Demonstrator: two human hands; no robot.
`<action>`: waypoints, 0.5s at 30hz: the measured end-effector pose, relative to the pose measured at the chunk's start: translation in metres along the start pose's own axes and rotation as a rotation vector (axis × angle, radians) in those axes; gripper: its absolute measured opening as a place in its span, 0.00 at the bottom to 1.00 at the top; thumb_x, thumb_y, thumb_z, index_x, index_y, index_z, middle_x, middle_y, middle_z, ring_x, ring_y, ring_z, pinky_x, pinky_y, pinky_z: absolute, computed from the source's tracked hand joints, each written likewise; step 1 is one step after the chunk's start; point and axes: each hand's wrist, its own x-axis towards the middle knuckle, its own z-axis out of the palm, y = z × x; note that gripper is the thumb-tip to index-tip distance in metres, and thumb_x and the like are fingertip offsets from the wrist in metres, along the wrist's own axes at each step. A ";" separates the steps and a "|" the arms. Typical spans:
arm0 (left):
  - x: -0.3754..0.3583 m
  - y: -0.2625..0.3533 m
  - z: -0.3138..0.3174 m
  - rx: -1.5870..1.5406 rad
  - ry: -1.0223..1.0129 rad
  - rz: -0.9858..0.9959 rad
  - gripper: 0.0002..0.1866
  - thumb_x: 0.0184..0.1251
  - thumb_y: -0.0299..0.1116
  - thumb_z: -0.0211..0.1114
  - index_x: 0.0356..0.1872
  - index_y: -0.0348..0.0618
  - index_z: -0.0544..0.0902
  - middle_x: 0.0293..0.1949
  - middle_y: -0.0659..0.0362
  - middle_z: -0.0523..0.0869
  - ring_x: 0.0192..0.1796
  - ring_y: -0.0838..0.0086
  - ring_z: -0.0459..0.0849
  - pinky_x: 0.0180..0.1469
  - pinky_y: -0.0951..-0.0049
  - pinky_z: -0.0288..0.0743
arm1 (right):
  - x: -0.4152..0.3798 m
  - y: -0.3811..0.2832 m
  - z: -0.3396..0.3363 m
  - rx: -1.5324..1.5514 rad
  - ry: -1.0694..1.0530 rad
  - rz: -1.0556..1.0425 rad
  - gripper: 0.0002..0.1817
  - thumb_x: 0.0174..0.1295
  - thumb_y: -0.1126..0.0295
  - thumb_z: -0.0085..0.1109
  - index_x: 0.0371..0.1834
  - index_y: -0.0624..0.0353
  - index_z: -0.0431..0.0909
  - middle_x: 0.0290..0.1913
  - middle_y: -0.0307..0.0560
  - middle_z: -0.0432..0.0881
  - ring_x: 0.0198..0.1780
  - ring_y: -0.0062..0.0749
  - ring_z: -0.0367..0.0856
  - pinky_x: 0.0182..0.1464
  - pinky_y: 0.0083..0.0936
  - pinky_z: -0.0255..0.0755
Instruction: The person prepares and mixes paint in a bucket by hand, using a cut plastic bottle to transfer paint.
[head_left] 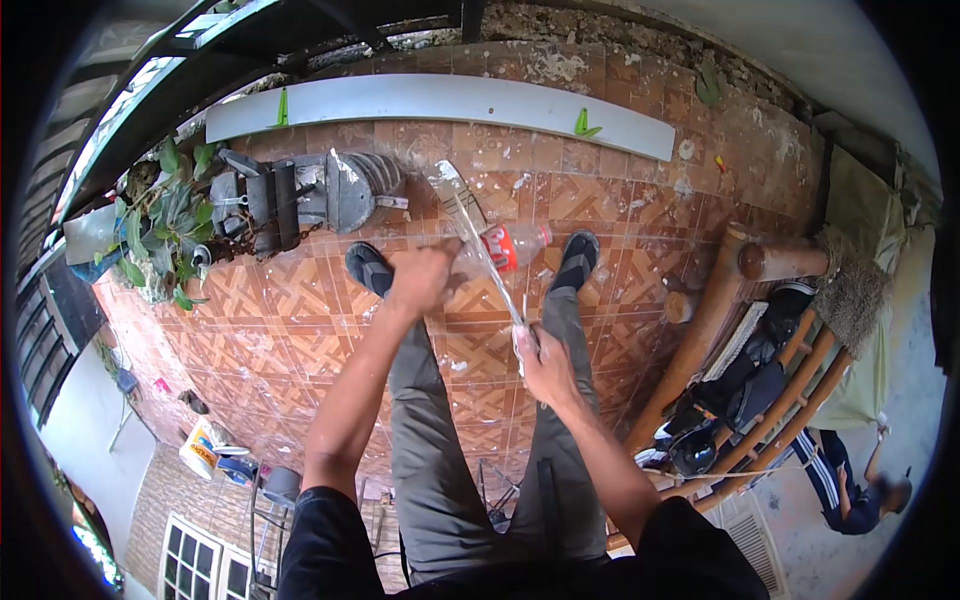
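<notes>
A clear plastic bottle [519, 245] with a red label and red cap lies sideways in the air above the tiled floor, its cap end pointing right. My left hand [424, 276] is closed around the bottle's base end, its fingertips slightly blurred. My right hand [543, 362] is closed on the near end of a long, thin, blade-like tool [487, 255] with whitish smears. The tool slants up and left, crossing in front of the bottle by the label. Its exact kind I cannot make out.
A long white board [430, 99] with green clips [585, 124] lies across the far floor. Left are a dark grey machine-like object [300, 195] and a leafy plant [165, 225]. A bamboo bench [690, 340] holding dark items stands right. Another person [860, 490] is at lower right.
</notes>
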 end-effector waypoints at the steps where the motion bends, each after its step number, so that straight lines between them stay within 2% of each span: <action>1: 0.000 0.001 0.002 0.036 -0.023 0.000 0.27 0.55 0.44 0.70 0.52 0.39 0.76 0.37 0.47 0.86 0.41 0.50 0.84 0.41 0.54 0.76 | 0.005 -0.002 0.002 0.006 0.032 -0.051 0.21 0.71 0.54 0.46 0.37 0.63 0.76 0.27 0.57 0.79 0.33 0.54 0.79 0.36 0.41 0.70; 3: -0.004 0.010 -0.001 0.064 0.003 0.026 0.20 0.57 0.39 0.67 0.47 0.39 0.77 0.39 0.48 0.85 0.40 0.53 0.85 0.40 0.57 0.78 | 0.012 -0.002 0.013 0.020 0.084 -0.126 0.20 0.72 0.57 0.45 0.33 0.65 0.75 0.22 0.53 0.75 0.27 0.40 0.77 0.33 0.36 0.69; 4: -0.005 0.008 0.004 0.080 0.014 0.045 0.17 0.57 0.36 0.66 0.45 0.39 0.77 0.38 0.49 0.85 0.39 0.54 0.85 0.39 0.57 0.78 | 0.026 -0.004 0.019 -0.054 0.081 -0.113 0.22 0.72 0.55 0.45 0.33 0.66 0.75 0.23 0.55 0.75 0.27 0.44 0.77 0.33 0.37 0.68; 7: -0.010 -0.004 0.019 0.152 0.130 0.046 0.11 0.56 0.31 0.64 0.39 0.40 0.76 0.35 0.50 0.85 0.37 0.57 0.86 0.36 0.59 0.79 | 0.067 -0.023 0.029 -0.031 -0.015 -0.025 0.25 0.71 0.50 0.46 0.38 0.64 0.78 0.30 0.68 0.79 0.39 0.65 0.78 0.39 0.45 0.71; 8: -0.012 -0.006 0.021 0.176 0.178 0.039 0.10 0.55 0.29 0.63 0.38 0.41 0.76 0.34 0.51 0.84 0.37 0.57 0.86 0.36 0.60 0.79 | 0.067 -0.024 0.033 -0.029 -0.029 0.011 0.27 0.71 0.48 0.45 0.37 0.65 0.78 0.30 0.67 0.79 0.38 0.65 0.78 0.39 0.45 0.71; 11: -0.010 -0.012 0.025 0.210 0.136 -0.111 0.10 0.56 0.30 0.63 0.38 0.41 0.76 0.36 0.53 0.83 0.37 0.57 0.86 0.35 0.58 0.80 | 0.026 -0.022 0.028 0.007 -0.006 0.075 0.28 0.71 0.47 0.44 0.37 0.66 0.78 0.28 0.64 0.80 0.36 0.62 0.80 0.38 0.43 0.71; 12: -0.010 -0.012 0.030 0.200 0.160 -0.110 0.09 0.56 0.29 0.62 0.38 0.41 0.77 0.35 0.52 0.83 0.37 0.56 0.86 0.35 0.58 0.80 | 0.010 -0.018 0.024 0.058 -0.010 0.092 0.28 0.71 0.48 0.44 0.35 0.66 0.77 0.26 0.59 0.80 0.33 0.57 0.81 0.37 0.41 0.71; 15: -0.011 -0.002 0.045 0.147 0.205 -0.109 0.08 0.56 0.28 0.61 0.37 0.42 0.77 0.34 0.52 0.83 0.36 0.55 0.85 0.35 0.58 0.79 | -0.007 -0.012 0.016 0.122 -0.063 0.275 0.28 0.72 0.48 0.43 0.35 0.65 0.77 0.24 0.56 0.79 0.32 0.54 0.80 0.37 0.41 0.71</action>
